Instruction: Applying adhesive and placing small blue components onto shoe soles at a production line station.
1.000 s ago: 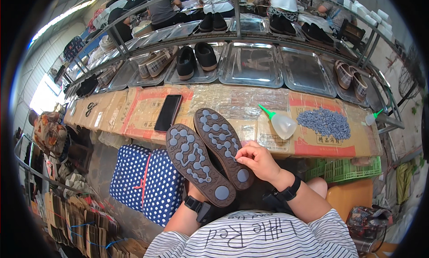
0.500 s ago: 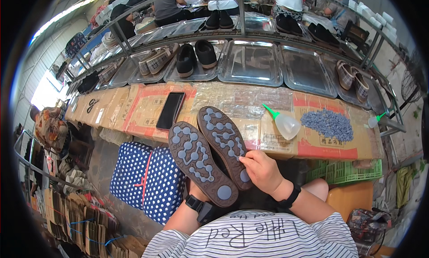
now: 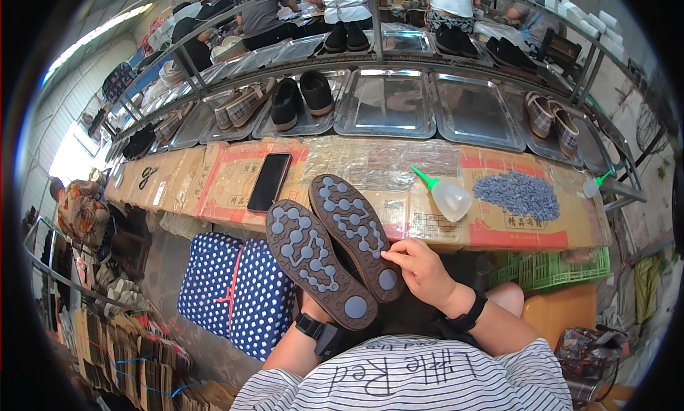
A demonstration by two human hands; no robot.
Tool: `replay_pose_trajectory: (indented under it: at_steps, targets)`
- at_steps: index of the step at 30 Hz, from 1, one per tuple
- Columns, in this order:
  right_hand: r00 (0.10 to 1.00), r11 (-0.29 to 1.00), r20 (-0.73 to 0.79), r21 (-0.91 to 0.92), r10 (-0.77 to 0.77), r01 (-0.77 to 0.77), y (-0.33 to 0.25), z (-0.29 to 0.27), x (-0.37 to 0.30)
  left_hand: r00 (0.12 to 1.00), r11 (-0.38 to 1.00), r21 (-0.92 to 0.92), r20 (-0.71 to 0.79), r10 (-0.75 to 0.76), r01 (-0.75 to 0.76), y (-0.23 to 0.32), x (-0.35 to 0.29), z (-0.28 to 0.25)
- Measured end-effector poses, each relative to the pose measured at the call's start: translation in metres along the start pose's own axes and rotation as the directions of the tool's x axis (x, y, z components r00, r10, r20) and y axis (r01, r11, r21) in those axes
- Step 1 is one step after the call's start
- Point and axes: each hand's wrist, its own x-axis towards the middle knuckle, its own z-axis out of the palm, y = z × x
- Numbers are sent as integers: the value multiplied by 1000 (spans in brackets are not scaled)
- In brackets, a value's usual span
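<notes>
A pair of shoes is turned soles up in front of me: the left shoe [image 3: 313,261] overlaps the right shoe [image 3: 354,226]. Their brown soles carry blue-grey round dots joined by short bars, with a larger disc at each heel. My left hand [image 3: 313,309] grips the shoes from beneath, its fingers mostly hidden. At the outer edge of the right sole, my right hand [image 3: 420,268] has thumb and forefinger pinched together against a blue dot; any small piece between them is too small to make out. A pile of small blue-grey pieces [image 3: 516,196] lies on the cardboard-topped bench [image 3: 385,154].
A squeeze bottle with a green nozzle [image 3: 450,197] and a black phone [image 3: 270,181] lie on the bench. Behind, metal trays [image 3: 387,103] hold shoes on a rack. A polka-dot bundle [image 3: 249,290] sits at lower left, a green crate [image 3: 548,270] under the bench's right.
The view has shifted slightly, so the bench and trays appear a little further left. The shoes tilt slightly more to the left; my right fingers stay at the same sole edge.
</notes>
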Motion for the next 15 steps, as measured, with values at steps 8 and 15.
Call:
replay_pose_trajectory:
  at_steps: [8,15]
  targets:
    - [990,996,-137,-89,-28,16,-9,-9,-8,999,998,58,48,2,-5,-3,16,-3]
    - [839,839,-481,-322,253,-438,40,-83,-36,991,997,73,137,1,-11,-25,4,-27]
